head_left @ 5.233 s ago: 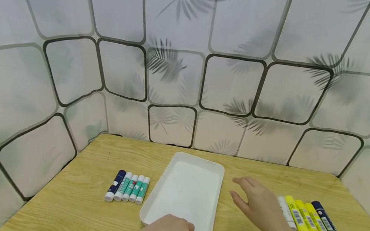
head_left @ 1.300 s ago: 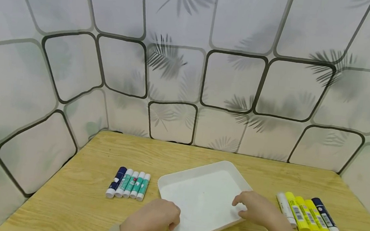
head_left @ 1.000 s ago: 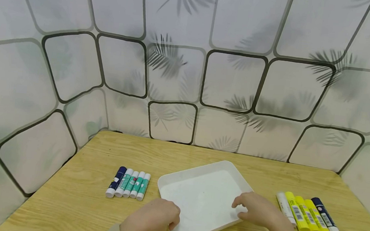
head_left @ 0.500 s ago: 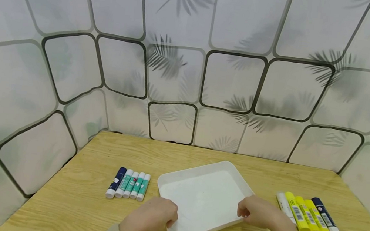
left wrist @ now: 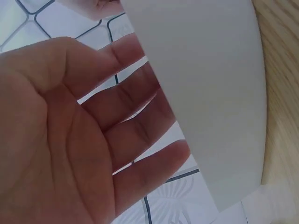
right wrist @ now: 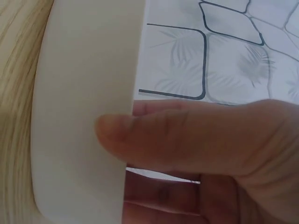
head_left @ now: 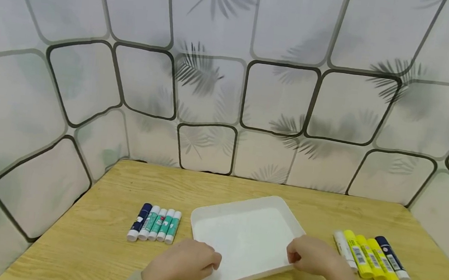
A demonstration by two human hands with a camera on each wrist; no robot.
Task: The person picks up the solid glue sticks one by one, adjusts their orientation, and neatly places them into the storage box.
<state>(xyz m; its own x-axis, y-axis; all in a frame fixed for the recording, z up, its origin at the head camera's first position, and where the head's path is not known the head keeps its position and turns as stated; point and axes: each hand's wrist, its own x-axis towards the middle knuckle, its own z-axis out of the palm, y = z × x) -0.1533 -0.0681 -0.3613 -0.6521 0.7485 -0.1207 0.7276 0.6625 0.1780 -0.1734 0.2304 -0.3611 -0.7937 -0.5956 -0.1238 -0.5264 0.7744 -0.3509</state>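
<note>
A shallow white tray [head_left: 245, 239] lies slantwise on the wooden table in the head view, with nothing in it. At its near left corner is my left hand [head_left: 186, 262]; in the left wrist view its loosely extended fingers [left wrist: 135, 135] reach past the rim, and no thumb shows on the outer wall. My right hand [head_left: 318, 259] grips the tray's right end. Its thumb [right wrist: 154, 135] presses the outer wall in the right wrist view, while the other fingers go behind the rim, their tips hidden.
Left of the tray lies a row of several glue sticks [head_left: 155, 223], one dark blue and the rest green and white. On the right is another row of yellow, white and dark blue glue sticks [head_left: 369, 257]. A patterned curtain [head_left: 213, 89] borders the table's back.
The tray has turned from lengthwise to slantwise over the last seconds, and my right hand has come onto its right end. Lately my left fingers have straightened a little at the corner.
</note>
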